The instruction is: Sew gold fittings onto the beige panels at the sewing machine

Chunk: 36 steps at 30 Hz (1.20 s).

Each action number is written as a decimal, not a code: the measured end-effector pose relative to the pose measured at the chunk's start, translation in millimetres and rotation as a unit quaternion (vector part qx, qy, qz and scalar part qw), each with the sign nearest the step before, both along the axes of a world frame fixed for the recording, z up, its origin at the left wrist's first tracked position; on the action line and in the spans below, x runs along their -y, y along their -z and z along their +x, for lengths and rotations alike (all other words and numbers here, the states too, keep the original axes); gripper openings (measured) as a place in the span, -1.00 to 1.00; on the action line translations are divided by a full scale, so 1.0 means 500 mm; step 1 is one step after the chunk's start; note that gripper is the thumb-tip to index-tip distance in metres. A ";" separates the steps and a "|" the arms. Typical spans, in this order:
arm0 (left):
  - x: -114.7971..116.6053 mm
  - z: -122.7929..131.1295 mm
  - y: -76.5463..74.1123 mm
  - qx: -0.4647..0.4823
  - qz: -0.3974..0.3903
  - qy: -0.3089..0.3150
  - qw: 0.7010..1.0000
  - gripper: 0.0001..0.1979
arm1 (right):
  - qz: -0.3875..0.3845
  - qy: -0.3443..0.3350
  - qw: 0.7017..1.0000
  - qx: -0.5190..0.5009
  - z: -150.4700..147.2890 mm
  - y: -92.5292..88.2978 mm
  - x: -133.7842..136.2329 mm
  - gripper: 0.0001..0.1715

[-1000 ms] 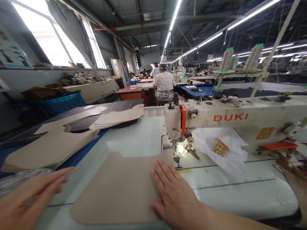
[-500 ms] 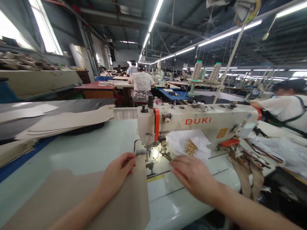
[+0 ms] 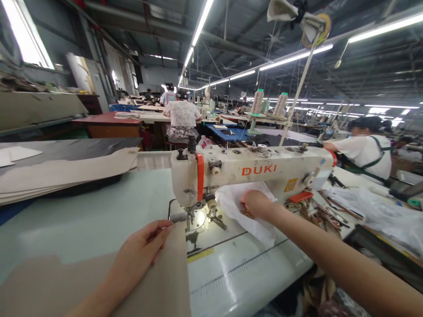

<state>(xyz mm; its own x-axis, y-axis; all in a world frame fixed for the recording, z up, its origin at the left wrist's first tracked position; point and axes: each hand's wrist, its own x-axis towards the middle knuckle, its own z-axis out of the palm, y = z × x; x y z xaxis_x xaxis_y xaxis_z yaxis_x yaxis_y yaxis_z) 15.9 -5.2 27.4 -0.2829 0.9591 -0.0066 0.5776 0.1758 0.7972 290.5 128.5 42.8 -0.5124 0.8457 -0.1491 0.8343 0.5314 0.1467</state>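
Flat on the near left of the pale table (image 3: 82,220), a tan fabric panel (image 3: 99,281), far right corner pinched between thumb and fingers of the left hand (image 3: 139,251), just short of the lit presser foot (image 3: 191,216) of the sewing machine (image 3: 251,171). Bare tabletop open to the left and beyond the panel's far edge, up to a stack of cut pieces (image 3: 66,171) at the far left. Past the needle, the right hand (image 3: 256,204) curled down into a white bag (image 3: 236,204) under the machine arm, fingertips hidden, grip impossible to tell; machine head standing between the two hands.
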 end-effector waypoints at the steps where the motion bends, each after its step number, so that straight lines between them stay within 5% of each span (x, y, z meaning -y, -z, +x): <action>1: 0.000 0.000 0.000 0.000 0.000 0.001 1.000 -0.51 | 0.001 -0.003 1.000 0.005 -0.001 -0.002 -0.001 -0.72; 4: -0.001 -0.001 0.000 -0.001 0.005 0.009 1.000 -0.52 | 0.013 -0.017 1.000 0.001 0.000 -0.007 -0.002 -0.82; 23: -0.006 -0.005 0.004 -0.016 0.016 0.022 0.999 -0.58 | 0.023 -0.102 0.993 -0.053 0.012 -0.012 -0.019 -0.73; 28: -0.007 -0.006 0.003 -0.019 0.018 0.026 0.999 -0.59 | 0.011 -0.093 0.987 -0.129 0.022 0.002 -0.032 -0.85; 36: -0.007 -0.009 0.009 -0.016 0.054 0.052 0.997 -0.66 | -0.017 -0.035 0.940 -0.338 0.027 0.002 0.000 -0.74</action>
<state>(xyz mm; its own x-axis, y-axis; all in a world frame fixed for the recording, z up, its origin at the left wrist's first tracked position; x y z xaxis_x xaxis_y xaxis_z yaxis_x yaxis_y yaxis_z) 11.6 -1.8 22.8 -0.1809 0.9778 0.1057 0.6130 0.0281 0.7896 304.0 128.3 42.0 -0.5544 0.8067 0.2045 0.6932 0.5836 -0.4230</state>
